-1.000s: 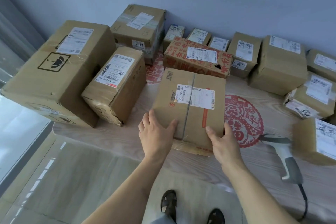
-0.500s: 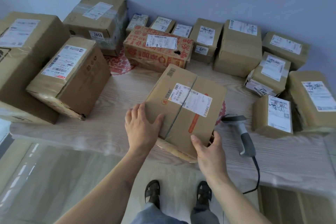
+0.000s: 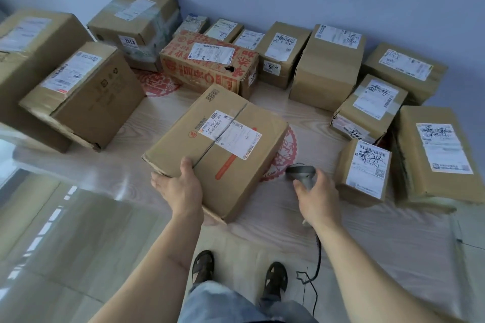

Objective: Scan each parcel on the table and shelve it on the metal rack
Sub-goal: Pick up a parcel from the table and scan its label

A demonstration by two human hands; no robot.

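Two hands are on separate jobs now. A second ago both were braced on the near edge of the parcel point(image 3: 217, 149); since then my right hand point(image 3: 319, 198) has left the carton and closed its fingers round the handle of the grey scanner point(image 3: 301, 174), which lies just right of the parcel on the table point(image 3: 262, 220). My left hand point(image 3: 178, 187) stays at the carton's near-left corner, thumb hooked over the top face and fingers under the edge, so the box sits tilted with its front lifted toward me.

I read that as the switch from positioning to scanning: the white label point(image 3: 231, 134) faces up and the scanner head is close beside it, so the next move only calls for raising the scanner and aiming it at the barcode. Shelving has not started for this one; the metal rack is not in view.

Readable writing: this parcel's label shows "507 P80A 304", and a small barcode is printed near the far corner of the carton. Farther back, the left rear box point(image 3: 136, 29) carries a sticker reading "2859". A small parcel on the right point(image 3: 367, 110) shows "5144" on its side. The red-printed carton point(image 3: 210, 65) has Chinese characters too blurred for me to make out.
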